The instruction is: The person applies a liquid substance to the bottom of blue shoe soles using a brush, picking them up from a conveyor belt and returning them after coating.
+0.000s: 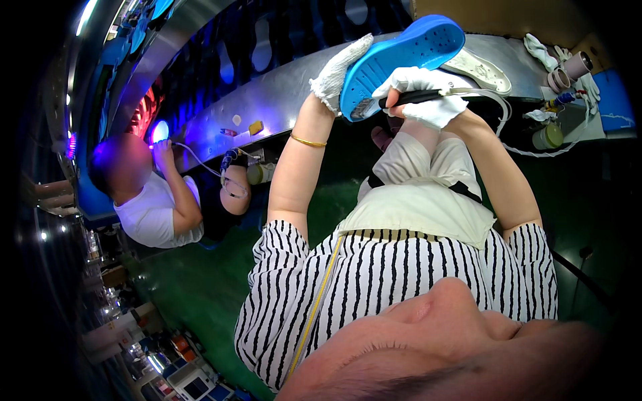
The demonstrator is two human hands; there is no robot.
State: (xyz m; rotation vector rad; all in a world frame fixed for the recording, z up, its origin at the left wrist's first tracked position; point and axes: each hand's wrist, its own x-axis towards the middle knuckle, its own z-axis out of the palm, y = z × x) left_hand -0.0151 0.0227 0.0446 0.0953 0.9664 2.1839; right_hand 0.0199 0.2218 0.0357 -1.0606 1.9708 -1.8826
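Observation:
A bright blue shoe sole (408,57) with a raised rim and small holes is held tilted above the metal bench. My left hand (340,72), in a white knit glove, grips its outer side at the left. In my right hand (428,100), gloved in white with some fingertips bare, is a slim black pen-like tool (421,97) with a pale tube (498,107) trailing from it. That hand is against the lower right side of the sole, and the tool's tip points left near the sole's near end. Just behind my right hand a white shoe sole (480,68) rests on the bench.
A metal bench edge (281,93) borders a dark rack with sole shapes. At the right are white gloves (540,52), tape rolls (575,65), a jar (548,136) and a blue bin (615,100). A co-worker (157,200) in a white shirt sits at the left.

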